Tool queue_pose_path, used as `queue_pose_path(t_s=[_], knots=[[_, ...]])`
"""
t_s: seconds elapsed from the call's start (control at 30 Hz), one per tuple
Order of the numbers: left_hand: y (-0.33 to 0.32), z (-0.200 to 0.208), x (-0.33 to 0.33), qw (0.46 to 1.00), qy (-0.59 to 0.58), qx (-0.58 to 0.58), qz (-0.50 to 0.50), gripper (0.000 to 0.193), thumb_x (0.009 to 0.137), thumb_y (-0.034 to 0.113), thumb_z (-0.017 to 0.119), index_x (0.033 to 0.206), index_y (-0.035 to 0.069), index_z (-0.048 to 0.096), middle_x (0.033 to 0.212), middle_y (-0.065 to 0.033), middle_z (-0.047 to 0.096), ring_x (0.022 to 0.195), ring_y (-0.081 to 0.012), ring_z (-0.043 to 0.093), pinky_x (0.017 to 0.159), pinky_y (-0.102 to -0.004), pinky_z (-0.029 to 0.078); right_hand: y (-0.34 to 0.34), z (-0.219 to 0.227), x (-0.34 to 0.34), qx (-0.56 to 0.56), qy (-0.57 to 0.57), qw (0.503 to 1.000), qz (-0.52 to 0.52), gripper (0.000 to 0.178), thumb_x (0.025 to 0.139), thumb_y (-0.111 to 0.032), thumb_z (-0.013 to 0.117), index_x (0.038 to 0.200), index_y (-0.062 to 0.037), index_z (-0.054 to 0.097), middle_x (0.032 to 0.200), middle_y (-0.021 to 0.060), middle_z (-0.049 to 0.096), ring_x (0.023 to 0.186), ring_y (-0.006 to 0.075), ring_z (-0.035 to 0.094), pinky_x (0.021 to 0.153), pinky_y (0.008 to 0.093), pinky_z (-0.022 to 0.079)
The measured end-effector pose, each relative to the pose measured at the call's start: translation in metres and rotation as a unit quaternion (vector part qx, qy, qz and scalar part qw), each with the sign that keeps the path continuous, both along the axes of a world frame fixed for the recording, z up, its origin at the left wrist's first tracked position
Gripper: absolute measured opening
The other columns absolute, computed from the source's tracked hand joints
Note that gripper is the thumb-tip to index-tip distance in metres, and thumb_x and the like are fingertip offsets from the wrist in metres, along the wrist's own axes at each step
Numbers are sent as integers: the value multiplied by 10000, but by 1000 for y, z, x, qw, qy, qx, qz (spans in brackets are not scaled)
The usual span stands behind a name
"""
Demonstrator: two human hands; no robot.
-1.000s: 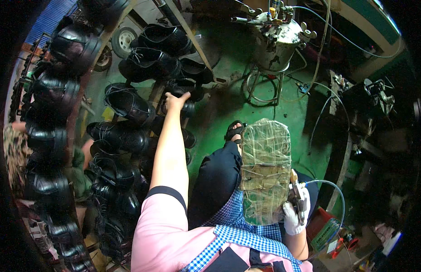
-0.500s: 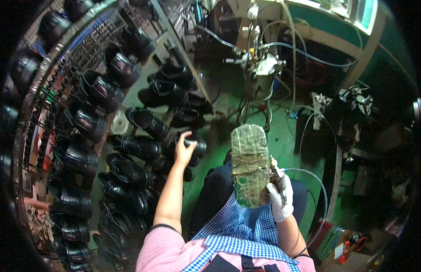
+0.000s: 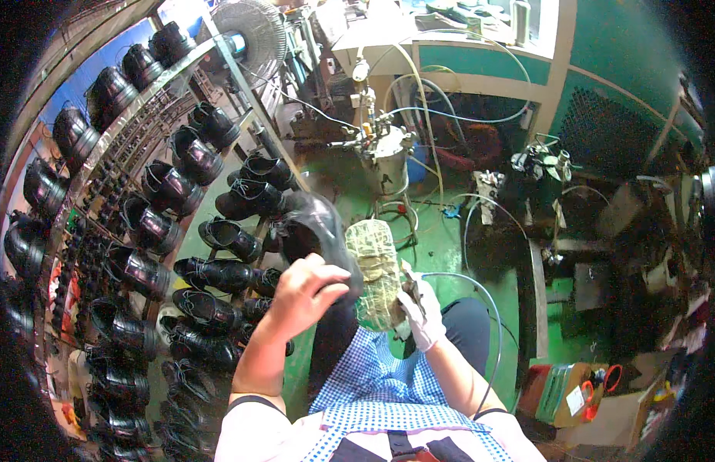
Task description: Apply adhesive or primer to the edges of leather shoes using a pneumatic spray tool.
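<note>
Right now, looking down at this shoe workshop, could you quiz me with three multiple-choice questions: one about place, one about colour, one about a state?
1. Where is the tiered metal rack of black leather shoes?
A. the person's left
B. the person's right
C. overhead

2. What colour is the painted workshop floor?
A. red
B. green
C. white

3. What does the bare left hand do?
A. hangs empty
B. rests on the lap
C. grips a black shoe

Answers: 1 A, the rack fills the left side. 2 B, the floor shows green between hoses. 3 C, the fingers close on the shoe.
</note>
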State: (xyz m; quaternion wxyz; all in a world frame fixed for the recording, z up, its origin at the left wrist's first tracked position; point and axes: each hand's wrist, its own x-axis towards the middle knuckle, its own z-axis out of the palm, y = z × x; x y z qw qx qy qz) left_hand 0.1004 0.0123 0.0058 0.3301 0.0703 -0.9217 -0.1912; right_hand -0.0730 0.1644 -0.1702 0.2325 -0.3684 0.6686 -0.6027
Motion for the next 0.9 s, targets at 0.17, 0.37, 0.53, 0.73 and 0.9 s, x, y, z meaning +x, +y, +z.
queue_pose_path(t_s=[0.17,0.37,0.53,0.73,0.9], knots=[[42,-37,-18,979,-154,-60,-119,222,789,208,751,991,167,667,768,-18,555,737,-242,573,708,-364,451,2,3,2,-7,-6,1000,19,557,927,-216,618,1436,-65,450,970,149,567,895,294,556,821,376,453],[58,-40,-1,954,-225,-91,-177,135,815,197,718,943,198,674,772,21,547,832,-197,565,860,-404,435,14,18,11,32,53,998,28,619,937,-226,606,1495,-100,371,1006,166,564,947,310,557,853,388,452],[54,-29,6,953,-266,-35,-144,213,805,202,728,1012,197,679,813,20,584,937,-181,590,1088,-436,354,10,5,9,51,146,987,-33,366,869,-294,670,1073,-8,563,907,158,586,833,314,601,735,402,483],[64,-17,38,980,-170,-89,-54,451,752,103,778,1171,187,632,1043,-4,621,994,-217,617,1050,-503,413,30,-23,-4,80,197,974,-76,296,963,-307,544,1099,-52,609,932,169,596,865,348,597,766,418,483],[65,-20,43,972,-197,-116,-55,396,755,21,741,1106,196,685,1114,-24,632,1025,-235,631,949,-456,532,18,-35,-2,151,242,958,-20,362,954,-410,546,1130,-103,627,967,164,607,873,340,607,765,427,502]])
